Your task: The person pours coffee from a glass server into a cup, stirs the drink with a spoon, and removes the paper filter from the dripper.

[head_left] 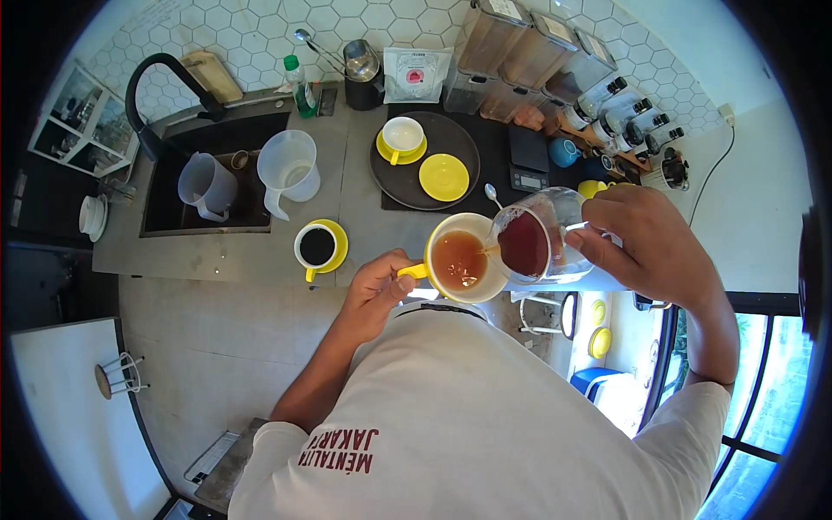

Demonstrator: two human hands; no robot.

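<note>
My left hand (379,293) grips the yellow handle of a cup (440,227), white inside, partly filled with reddish-brown liquid. Tilted over the cup's right side is a clear glass pitcher (563,208) of dark red liquid, its handle held in my right hand (628,238). A thin stream runs from its lip into the cup. Left of my left hand, a cup of black liquid (317,246) stands on a yellow saucer (341,247). Behind, a round dark tray (461,141) carries an empty white cup (403,135) on a saucer and a bare yellow saucer (444,178).
A sink (251,195) with a black faucet (139,95) and a plastic jug (208,185) is at the left. Another jug (290,169) stands beside it. A spoon (491,193), a scale (528,160), bottles (626,119) and storage containers (494,39) are at the back right.
</note>
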